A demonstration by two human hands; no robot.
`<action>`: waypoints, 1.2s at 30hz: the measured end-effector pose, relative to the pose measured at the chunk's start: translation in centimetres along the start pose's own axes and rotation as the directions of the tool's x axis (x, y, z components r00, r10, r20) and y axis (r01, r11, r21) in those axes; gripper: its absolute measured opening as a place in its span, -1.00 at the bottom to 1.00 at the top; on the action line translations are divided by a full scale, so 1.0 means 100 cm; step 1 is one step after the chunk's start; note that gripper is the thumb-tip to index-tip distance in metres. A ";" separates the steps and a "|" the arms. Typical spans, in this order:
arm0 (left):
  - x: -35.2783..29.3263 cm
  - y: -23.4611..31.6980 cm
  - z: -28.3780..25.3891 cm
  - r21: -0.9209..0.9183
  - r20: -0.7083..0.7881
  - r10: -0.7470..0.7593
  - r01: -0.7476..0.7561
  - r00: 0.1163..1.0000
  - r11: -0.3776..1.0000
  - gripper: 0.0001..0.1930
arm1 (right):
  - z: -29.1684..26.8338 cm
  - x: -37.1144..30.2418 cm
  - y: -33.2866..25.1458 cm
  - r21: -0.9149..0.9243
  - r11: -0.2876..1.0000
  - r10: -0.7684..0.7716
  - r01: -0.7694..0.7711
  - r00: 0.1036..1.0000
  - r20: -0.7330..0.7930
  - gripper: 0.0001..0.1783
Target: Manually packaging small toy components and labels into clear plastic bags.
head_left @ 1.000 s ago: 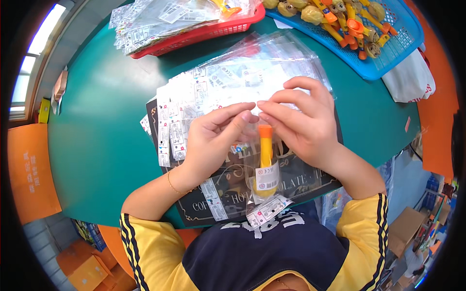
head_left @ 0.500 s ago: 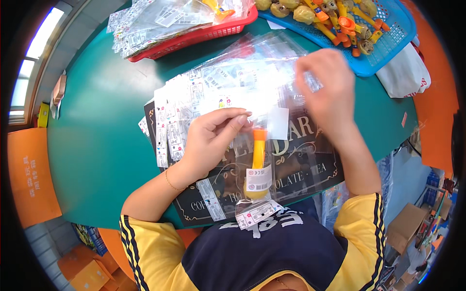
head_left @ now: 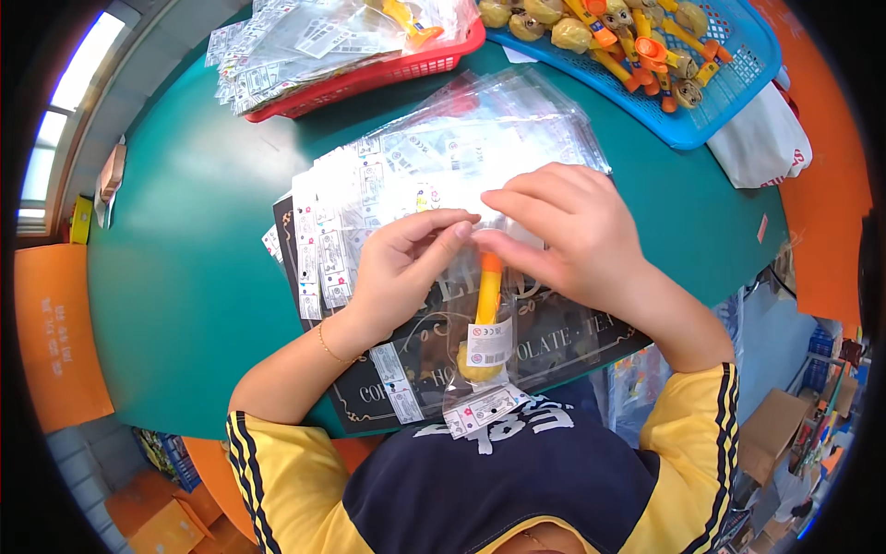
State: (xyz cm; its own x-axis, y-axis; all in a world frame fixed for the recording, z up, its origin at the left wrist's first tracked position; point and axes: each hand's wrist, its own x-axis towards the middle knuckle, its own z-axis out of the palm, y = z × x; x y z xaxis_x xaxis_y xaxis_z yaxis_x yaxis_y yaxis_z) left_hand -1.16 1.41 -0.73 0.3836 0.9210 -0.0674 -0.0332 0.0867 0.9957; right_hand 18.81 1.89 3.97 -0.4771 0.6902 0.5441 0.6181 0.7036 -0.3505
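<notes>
A clear plastic bag point(head_left: 452, 369) lies over the dark mat with a yellow toy point(head_left: 489, 309) inside, its orange end uppermost and its rounded yellow end toward me. A small white label sits over the toy. My left hand point(head_left: 401, 263) pinches the bag's upper edge between thumb and forefinger. Close beside it, at the same edge, my right hand point(head_left: 572, 231) has its thumb and forefinger apart; I cannot make out anything between them. Beyond both hands spreads a stack of flat clear bags point(head_left: 388, 157) with printed strips.
A red basket point(head_left: 369, 81) heaped with bagged pieces stands at the far side. To its right, a blue basket point(head_left: 711, 120) holds several loose yellow-orange toys point(head_left: 637, 51). The dark printed mat point(head_left: 591, 342) lies on the green table point(head_left: 185, 277); a white bag point(head_left: 761, 138) hangs near the right edge.
My right hand has come down and to the left, from above the bag stack to the edge beside my left hand. The left hand keeps its pinch.
</notes>
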 end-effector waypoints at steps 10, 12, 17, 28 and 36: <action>-0.002 -0.004 -0.004 0.082 0.020 0.025 -0.026 1.000 0.996 -0.80 | 0.010 0.010 0.010 -0.178 0.984 0.031 -0.028 0.999 0.012 -0.85; -0.002 -0.002 -0.005 -0.010 0.013 -0.018 0.018 1.000 1.000 -0.79 | 0.004 0.010 0.023 -0.158 0.985 0.068 -0.073 0.997 -0.037 -0.86; 0.000 -0.002 -0.003 -0.092 -0.003 -0.030 0.029 1.000 0.995 -0.77 | -0.015 0.006 0.022 0.046 0.995 0.093 -0.093 0.996 -0.004 -0.85; -0.003 0.002 -0.004 0.281 -0.045 0.118 -0.100 0.992 0.954 -0.79 | 0.015 0.008 -0.008 -0.149 0.987 -0.052 0.066 0.994 0.095 -0.78; 0.000 -0.005 -0.006 -0.078 -0.037 0.045 -0.047 0.998 0.996 -0.78 | -0.005 0.005 0.039 -0.130 0.967 0.208 -0.219 0.974 -0.090 -0.86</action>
State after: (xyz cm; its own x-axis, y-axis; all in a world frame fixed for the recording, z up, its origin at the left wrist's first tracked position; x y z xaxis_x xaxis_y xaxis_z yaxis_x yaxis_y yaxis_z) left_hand -1.67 1.62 -1.31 0.3475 0.9373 -0.0253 -0.1232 0.0724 0.9897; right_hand 21.31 4.94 3.27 -0.2796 0.8035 0.5255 0.7836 0.5073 -0.3587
